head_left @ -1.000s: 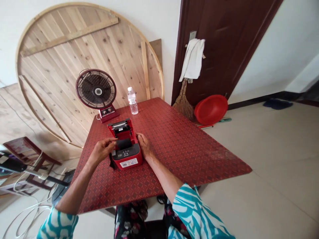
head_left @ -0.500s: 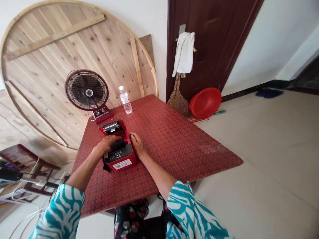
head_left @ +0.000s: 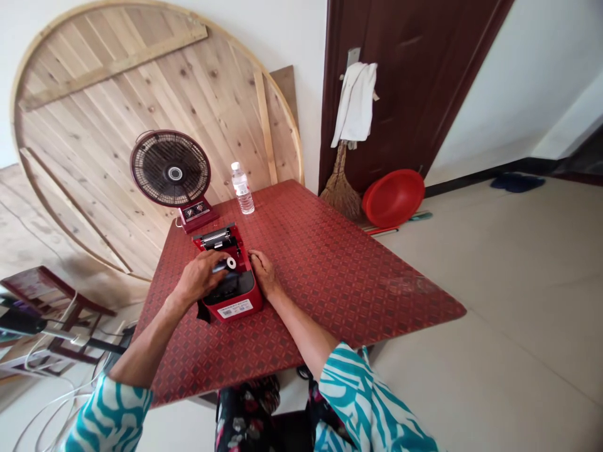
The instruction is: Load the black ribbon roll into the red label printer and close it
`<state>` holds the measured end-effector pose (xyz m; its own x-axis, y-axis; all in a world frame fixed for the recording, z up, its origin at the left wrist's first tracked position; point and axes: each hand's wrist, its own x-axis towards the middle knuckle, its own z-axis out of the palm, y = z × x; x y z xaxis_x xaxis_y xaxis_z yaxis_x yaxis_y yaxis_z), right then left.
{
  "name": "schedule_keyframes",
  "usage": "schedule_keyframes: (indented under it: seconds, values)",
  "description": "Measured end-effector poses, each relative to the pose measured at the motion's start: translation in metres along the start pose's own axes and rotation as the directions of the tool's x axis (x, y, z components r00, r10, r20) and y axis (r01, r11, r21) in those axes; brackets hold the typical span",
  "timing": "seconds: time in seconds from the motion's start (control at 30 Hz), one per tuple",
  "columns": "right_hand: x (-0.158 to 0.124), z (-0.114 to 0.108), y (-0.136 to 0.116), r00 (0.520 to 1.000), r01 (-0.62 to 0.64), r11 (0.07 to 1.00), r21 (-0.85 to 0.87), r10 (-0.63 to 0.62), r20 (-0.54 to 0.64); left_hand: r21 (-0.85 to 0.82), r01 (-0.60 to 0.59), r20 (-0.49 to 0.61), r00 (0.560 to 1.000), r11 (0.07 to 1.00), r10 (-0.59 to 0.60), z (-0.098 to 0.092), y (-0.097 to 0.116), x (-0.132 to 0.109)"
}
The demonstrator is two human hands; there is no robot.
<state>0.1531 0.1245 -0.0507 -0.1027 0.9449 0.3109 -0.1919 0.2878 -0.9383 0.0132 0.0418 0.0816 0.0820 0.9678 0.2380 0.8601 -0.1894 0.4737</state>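
A red thermal label printer point(head_left: 230, 301) sits on the table with its lid tipped back and its black-lined compartment showing. My left hand point(head_left: 200, 277) is over the compartment, with its fingers shut on a small roll with a white end point(head_left: 230, 263). My right hand point(head_left: 264, 274) lies against the printer's right side, touching the red casing. A black strap point(head_left: 203, 312) hangs at the printer's left front corner. The compartment's interior is partly hidden behind my left hand.
The printer stands on a red patterned table point(head_left: 330, 270). Behind it are a black desk fan point(head_left: 170, 169) and a water bottle point(head_left: 242, 189). A straw broom point(head_left: 338, 188) and a red basin point(head_left: 393, 198) stand on the floor beyond the table's far edge.
My left hand has moved up over the compartment and now shows a small white-ended roll at its fingertips. My right hand stays at the printer's side.
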Motion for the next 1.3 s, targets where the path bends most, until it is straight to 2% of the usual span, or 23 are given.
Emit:
schedule_keyframes:
  seconds: [0.1, 0.2, 0.27, 0.37, 0.5, 0.6, 0.73, 0.83, 0.9, 0.97, 1.03, 1.1, 1.2, 1.3]
  values:
    - [-0.001, 0.000, 0.001, 1.000, -0.002, 1.000, 0.014, 0.002, 0.006, -0.082, 0.091, -0.193, 0.975, 0.992, -0.106, -0.017, -0.006, -0.012]
    - [0.000, -0.001, 0.002, 1.000, 0.001, 1.000, 0.016, -0.002, 0.013, -0.191, 0.132, -0.420, 0.885, 0.973, -0.202, -0.035, -0.029, -0.014]
    - [0.000, -0.001, 0.003, 1.000, 0.002, 1.000, 0.009, -0.002, 0.012, -0.236, 0.132, -0.466, 0.854, 0.963, -0.231, -0.040, -0.049, -0.009]
    - [0.000, -0.002, 0.005, 1.000, 0.004, 1.000, 0.004, -0.004, 0.018, -0.217, 0.267, -0.392, 0.857, 0.939, -0.335, -0.036, -0.077, 0.003]
    - [0.000, -0.003, 0.006, 1.000, -0.002, 1.000, -0.006, 0.002, 0.023, 0.026, 0.505, -0.241, 0.841, 0.863, -0.485, -0.014, -0.102, 0.017]
    - [0.000, -0.003, 0.006, 1.000, -0.004, 1.000, -0.007, 0.004, 0.024, 0.128, 0.564, -0.150, 0.824, 0.816, -0.546, 0.002, -0.112, 0.021]
    - [0.000, -0.003, 0.008, 1.000, 0.001, 1.000, 0.008, -0.001, 0.028, 0.026, 0.549, -0.137, 0.830, 0.835, -0.541, 0.006, -0.120, 0.016]
    - [0.000, -0.002, 0.008, 1.000, -0.005, 1.000, 0.022, 0.005, 0.024, -0.283, 0.465, -0.130, 0.848, 0.839, -0.514, 0.000, -0.124, -0.001]
    - [0.001, -0.002, 0.007, 1.000, -0.011, 1.000, 0.022, 0.010, 0.022, -0.538, 0.342, -0.157, 0.858, 0.771, -0.490, -0.004, -0.126, -0.021]
    - [0.000, -0.002, 0.007, 0.999, -0.014, 1.000, 0.017, 0.014, 0.029, -0.687, 0.250, -0.163, 0.862, 0.682, -0.480, -0.002, -0.126, -0.043]
    - [0.000, -0.003, 0.007, 0.999, -0.019, 1.000, 0.015, 0.019, 0.032, -0.749, 0.244, -0.114, 0.868, 0.616, -0.483, 0.006, -0.124, -0.062]
    - [-0.001, -0.003, 0.007, 0.999, -0.028, 1.000, 0.012, 0.027, 0.033, -0.754, 0.272, -0.078, 0.867, 0.598, -0.492, 0.016, -0.120, -0.072]
    - [-0.002, -0.004, 0.007, 0.999, -0.033, 0.999, 0.001, 0.033, 0.031, -0.724, 0.281, -0.115, 0.852, 0.631, -0.511, 0.030, -0.115, -0.073]
    - [-0.002, -0.004, 0.007, 0.999, -0.036, 0.999, -0.004, 0.036, 0.031, -0.721, 0.285, -0.149, 0.826, 0.632, -0.544, 0.032, -0.114, -0.072]
